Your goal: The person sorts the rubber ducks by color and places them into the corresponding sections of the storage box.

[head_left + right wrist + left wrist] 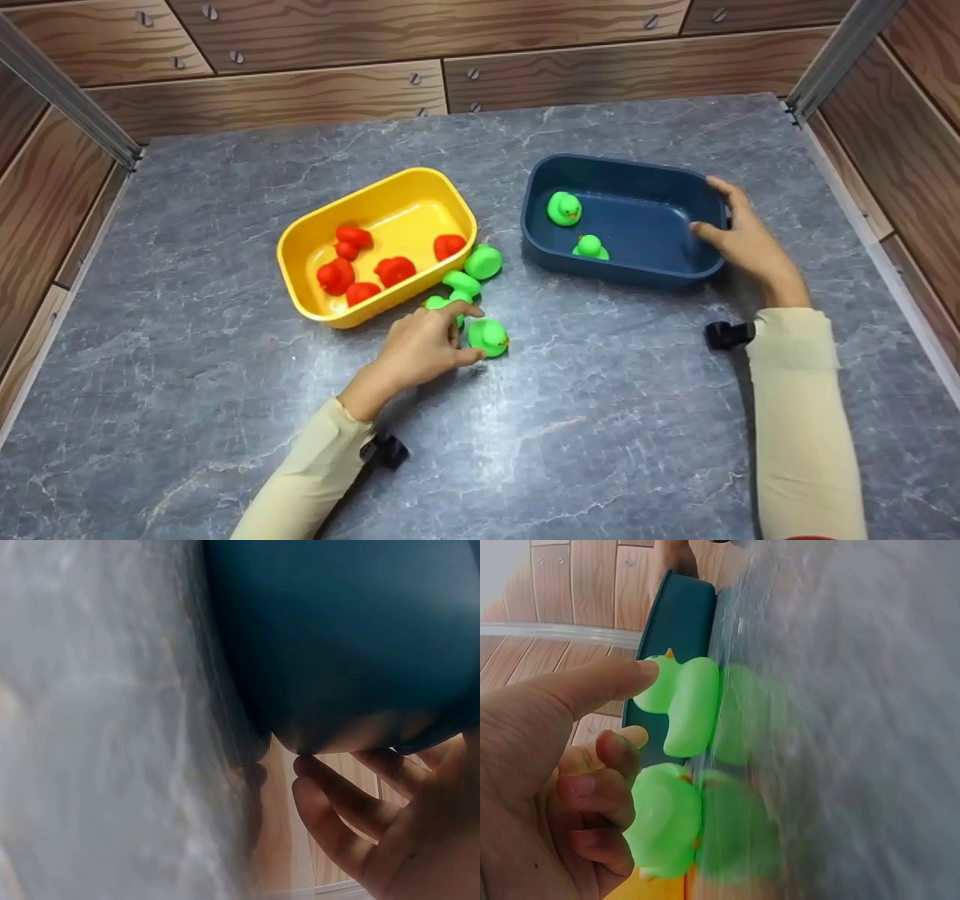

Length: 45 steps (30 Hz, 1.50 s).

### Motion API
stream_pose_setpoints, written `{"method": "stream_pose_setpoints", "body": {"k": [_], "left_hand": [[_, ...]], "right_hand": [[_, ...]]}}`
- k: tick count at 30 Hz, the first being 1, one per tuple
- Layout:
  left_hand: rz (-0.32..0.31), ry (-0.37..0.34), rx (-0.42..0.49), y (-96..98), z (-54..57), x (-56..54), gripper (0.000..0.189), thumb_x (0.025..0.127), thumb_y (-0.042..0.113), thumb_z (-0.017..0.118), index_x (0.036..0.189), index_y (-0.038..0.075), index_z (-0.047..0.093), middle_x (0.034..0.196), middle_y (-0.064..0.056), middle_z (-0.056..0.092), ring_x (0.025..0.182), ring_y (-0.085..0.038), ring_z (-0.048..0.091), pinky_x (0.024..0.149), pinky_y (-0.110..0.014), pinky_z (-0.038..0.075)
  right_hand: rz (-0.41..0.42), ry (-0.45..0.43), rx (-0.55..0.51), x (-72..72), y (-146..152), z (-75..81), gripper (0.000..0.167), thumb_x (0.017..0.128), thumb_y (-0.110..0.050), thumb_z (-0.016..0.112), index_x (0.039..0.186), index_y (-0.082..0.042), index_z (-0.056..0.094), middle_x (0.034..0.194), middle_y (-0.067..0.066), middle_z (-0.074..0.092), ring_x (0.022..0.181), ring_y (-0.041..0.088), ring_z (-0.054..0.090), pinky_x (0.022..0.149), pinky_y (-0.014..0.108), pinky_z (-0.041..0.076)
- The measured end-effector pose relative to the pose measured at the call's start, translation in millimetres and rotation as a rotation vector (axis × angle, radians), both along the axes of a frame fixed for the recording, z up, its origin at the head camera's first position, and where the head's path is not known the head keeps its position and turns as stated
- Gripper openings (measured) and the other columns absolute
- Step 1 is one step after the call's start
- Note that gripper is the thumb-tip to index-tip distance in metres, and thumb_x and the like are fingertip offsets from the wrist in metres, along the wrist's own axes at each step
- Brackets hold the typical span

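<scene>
My left hand (424,341) reaches over the tabletop, thumb and index finger spread around a green rubber duck (489,337). In the left wrist view, the thumb tip overlaps the head of that duck (686,701), and the other fingers curl loosely. Another green duck (664,821) lies beside it there. My right hand (757,244) holds the right end of a dark blue bin (630,274), its thumb over the rim and fingers along the outside. In the right wrist view, fingertips (304,765) meet the bin's outer wall (337,652). Two green ducks (564,208) sit inside the bin.
A yellow bin (341,319) with several red ducks (395,270) stands at the left. More green ducks (484,262) lie against its right side, some tipped over. Wood-patterned walls (300,97) border the grey marbled table (600,435).
</scene>
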<state>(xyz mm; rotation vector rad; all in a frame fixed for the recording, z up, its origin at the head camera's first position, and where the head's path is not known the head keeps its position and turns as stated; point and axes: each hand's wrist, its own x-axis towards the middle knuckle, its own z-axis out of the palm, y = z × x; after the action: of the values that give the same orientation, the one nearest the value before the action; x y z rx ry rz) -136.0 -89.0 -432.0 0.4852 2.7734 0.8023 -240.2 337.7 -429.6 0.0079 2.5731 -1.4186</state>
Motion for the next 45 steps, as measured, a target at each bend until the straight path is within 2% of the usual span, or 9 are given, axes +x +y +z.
{"method": "stream_pose_setpoints", "body": {"k": [7, 11, 15, 19, 24, 28, 33, 37, 45], "left_hand": [[-0.035, -0.031, -0.035, 9.7, -1.6, -5.6, 0.043, 0.077, 0.037, 0.079, 0.116, 0.024, 0.066, 0.068, 0.007, 0.059, 0.064, -0.009, 0.053, 0.057, -0.031, 0.040], [-0.039, -0.013, -0.037, 12.0, -2.1, -5.7, 0.037, 0.077, 0.035, 0.078, 0.111, 0.023, 0.068, 0.068, 0.005, 0.061, 0.063, -0.010, 0.054, 0.056, -0.031, 0.041], [-0.029, -0.008, -0.022, 12.3, -0.4, -4.7, 0.033, 0.078, 0.034, 0.078, 0.108, 0.023, 0.068, 0.067, 0.005, 0.060, 0.063, -0.011, 0.054, 0.056, -0.031, 0.040], [-0.009, 0.000, 0.028, 12.7, 4.5, -3.0, 0.032, 0.079, 0.035, 0.078, 0.107, 0.023, 0.067, 0.065, 0.006, 0.057, 0.061, -0.009, 0.051, 0.056, -0.029, 0.039], [-0.013, 0.062, 0.128, 16.6, 11.6, 0.7, 0.030, 0.079, 0.033, 0.078, 0.105, 0.021, 0.067, 0.066, 0.007, 0.058, 0.061, -0.008, 0.051, 0.055, -0.027, 0.039], [-0.025, 0.141, 0.196, 22.0, 14.3, 1.8, 0.030, 0.078, 0.031, 0.079, 0.103, 0.018, 0.068, 0.075, 0.005, 0.060, 0.075, -0.017, 0.057, 0.062, -0.027, 0.040], [-0.009, 0.221, 0.248, 30.1, 17.0, 0.1, 0.031, 0.076, 0.031, 0.081, 0.100, 0.016, 0.069, 0.088, -0.002, 0.060, 0.088, -0.018, 0.050, 0.069, -0.027, 0.039], [-0.009, 0.215, 0.286, 37.8, 20.6, -1.6, 0.032, 0.076, 0.030, 0.081, 0.101, 0.014, 0.069, 0.094, -0.007, 0.057, 0.092, -0.018, 0.046, 0.072, -0.028, 0.038], [-0.021, 0.199, 0.375, 53.5, 28.0, -11.3, 0.034, 0.077, 0.028, 0.080, 0.106, 0.013, 0.069, 0.107, -0.006, 0.057, 0.107, -0.022, 0.046, 0.087, -0.037, 0.044]], "right_hand": [[0.000, -0.007, 0.017, -0.2, 1, 1.2, 0.077, 0.097, -0.022, 0.051, 0.156, -0.018, 0.002, 0.162, 0.018, 0.003, 0.138, 0.042, 0.027, 0.078, 0.013, 0.046], [-0.003, -0.019, 0.016, -0.8, 1, 1.2, 0.077, 0.098, -0.022, 0.052, 0.156, -0.019, 0.002, 0.162, 0.018, 0.003, 0.139, 0.042, 0.027, 0.087, 0.020, 0.049], [-0.003, -0.018, -0.004, -1.2, 1, 0.4, 0.077, 0.098, -0.018, 0.051, 0.156, -0.018, 0.001, 0.161, 0.020, 0.003, 0.138, 0.044, 0.027, 0.080, 0.015, 0.049], [-0.006, -0.021, -0.031, -0.6, 1, 0.9, 0.077, 0.098, -0.016, 0.051, 0.156, -0.018, 0.001, 0.161, 0.020, 0.003, 0.138, 0.044, 0.027, 0.075, 0.011, 0.048], [-0.005, -0.009, -0.049, 0.6, 0, 1.4, 0.077, 0.097, -0.014, 0.052, 0.156, -0.017, 0.002, 0.160, 0.021, 0.007, 0.137, 0.044, 0.028, 0.076, 0.011, 0.048], [0.003, 0.000, -0.038, 0.7, 0, 0.9, 0.077, 0.097, -0.015, 0.052, 0.155, -0.016, 0.002, 0.160, 0.021, 0.007, 0.137, 0.044, 0.027, 0.075, 0.010, 0.047], [0.012, 0.012, -0.010, 0.1, 0, 0.0, 0.078, 0.097, -0.015, 0.052, 0.155, -0.014, 0.001, 0.160, 0.022, 0.005, 0.138, 0.045, 0.026, 0.072, 0.009, 0.045], [0.018, 0.015, -0.013, 0.1, 1, -1.6, 0.077, 0.097, -0.013, 0.052, 0.155, -0.012, 0.001, 0.160, 0.023, 0.006, 0.138, 0.045, 0.027, 0.072, 0.007, 0.045], [0.017, 0.027, -0.002, -1.0, 3, -0.9, 0.077, 0.097, -0.013, 0.051, 0.155, -0.011, 0.001, 0.160, 0.024, 0.007, 0.138, 0.046, 0.026, 0.071, 0.005, 0.043]]}}
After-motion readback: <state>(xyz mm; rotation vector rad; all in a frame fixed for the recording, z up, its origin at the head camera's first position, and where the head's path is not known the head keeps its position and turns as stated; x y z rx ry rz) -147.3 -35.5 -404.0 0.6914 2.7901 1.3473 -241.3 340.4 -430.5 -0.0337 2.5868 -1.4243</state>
